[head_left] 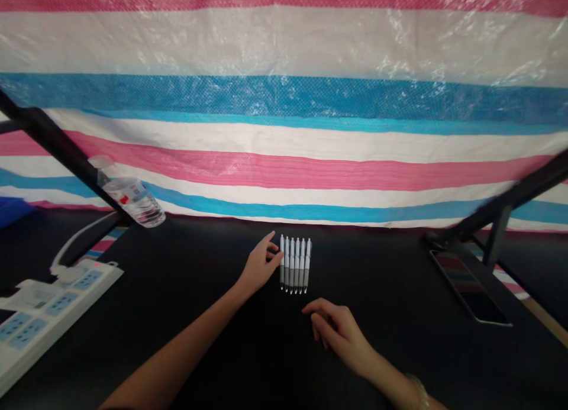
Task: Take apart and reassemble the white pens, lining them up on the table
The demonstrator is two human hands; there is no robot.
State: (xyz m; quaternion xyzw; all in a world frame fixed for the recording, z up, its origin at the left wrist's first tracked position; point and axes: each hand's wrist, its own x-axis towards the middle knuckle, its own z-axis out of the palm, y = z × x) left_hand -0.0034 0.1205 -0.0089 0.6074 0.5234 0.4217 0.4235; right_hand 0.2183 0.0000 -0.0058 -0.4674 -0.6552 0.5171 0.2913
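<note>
We observe a striped sheet (284, 96) behind the black table (239, 362). On the table, we locate the power strip (44, 315) at left, the bottle (139, 203) at far left and the phone (470, 289) at right. Our right hand (344, 333) is loosely curled, empty, near the pen tips. Our left hand (258, 263) has parted fingers beside the leftmost pen (281, 271); we cannot confirm contact. Six pens (297, 262) lie side by side at table centre.
</note>
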